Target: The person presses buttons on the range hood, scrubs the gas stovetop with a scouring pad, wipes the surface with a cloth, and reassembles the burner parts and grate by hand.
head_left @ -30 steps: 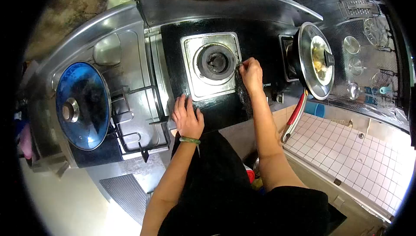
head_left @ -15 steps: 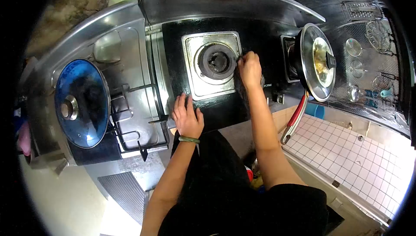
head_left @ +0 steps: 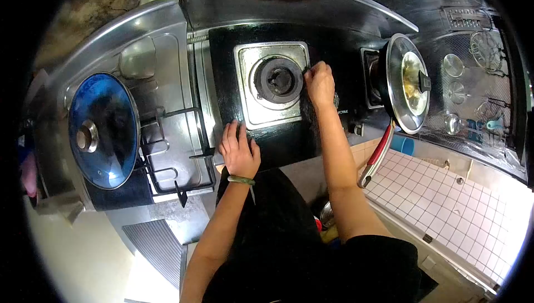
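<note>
My right hand (head_left: 320, 87) is closed, fingers pinched together at the right rim of a square metal burner tray (head_left: 242, 89). Whatever it grips is hidden beneath the fingers. Inside that tray sits a round dark burner (head_left: 278, 80) with a blackened centre. My left hand (head_left: 240, 151), with a green bangle at the wrist, rests with fingers spread on the front left edge of the black glass cooktop (head_left: 278, 150). A wet-looking smear shows on the glass near my right forearm.
To the right, a lidded pan (head_left: 396, 80) with a red handle stands on another burner. On the left are a blue glass lid (head_left: 114, 136) and a black pan support (head_left: 197, 136). Utensils such as a ladle (head_left: 453, 63) hang at far right, above a tiled surface (head_left: 445, 191).
My right hand has shifted very slightly up along the burner tray's edge. My left hand stays in place, and the camera view has moved a little.
</note>
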Motion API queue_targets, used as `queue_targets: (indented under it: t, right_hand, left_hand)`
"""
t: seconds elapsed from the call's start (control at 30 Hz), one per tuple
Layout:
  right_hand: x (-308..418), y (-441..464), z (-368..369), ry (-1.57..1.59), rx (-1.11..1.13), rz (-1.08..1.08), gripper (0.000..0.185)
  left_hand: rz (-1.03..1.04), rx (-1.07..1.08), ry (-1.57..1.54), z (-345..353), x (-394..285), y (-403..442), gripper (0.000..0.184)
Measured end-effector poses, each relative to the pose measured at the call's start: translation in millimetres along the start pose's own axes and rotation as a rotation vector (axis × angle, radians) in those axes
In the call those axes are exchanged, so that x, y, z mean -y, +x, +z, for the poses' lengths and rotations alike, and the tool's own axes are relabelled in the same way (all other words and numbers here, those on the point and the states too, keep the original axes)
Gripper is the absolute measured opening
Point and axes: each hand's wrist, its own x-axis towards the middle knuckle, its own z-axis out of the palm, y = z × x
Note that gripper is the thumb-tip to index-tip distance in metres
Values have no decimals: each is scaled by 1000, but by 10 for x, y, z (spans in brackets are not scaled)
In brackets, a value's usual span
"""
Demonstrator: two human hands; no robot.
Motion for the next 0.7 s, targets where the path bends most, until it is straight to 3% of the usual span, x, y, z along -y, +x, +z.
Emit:
queue_targets:
  t: [0.23, 0.5, 0.7]
  right_hand:
    - [-149, -298, -82, 96, 63, 128, 19]
    - [-39, 299, 144, 132, -53, 50, 18]
    - [-55, -18, -82, 165, 164, 198, 18]
  left_hand:
    - [1, 5, 11, 9, -14, 6, 50]
    - [12, -16, 27, 12, -19, -6, 52]
    - [-1, 26, 69, 6, -15, -3, 53]
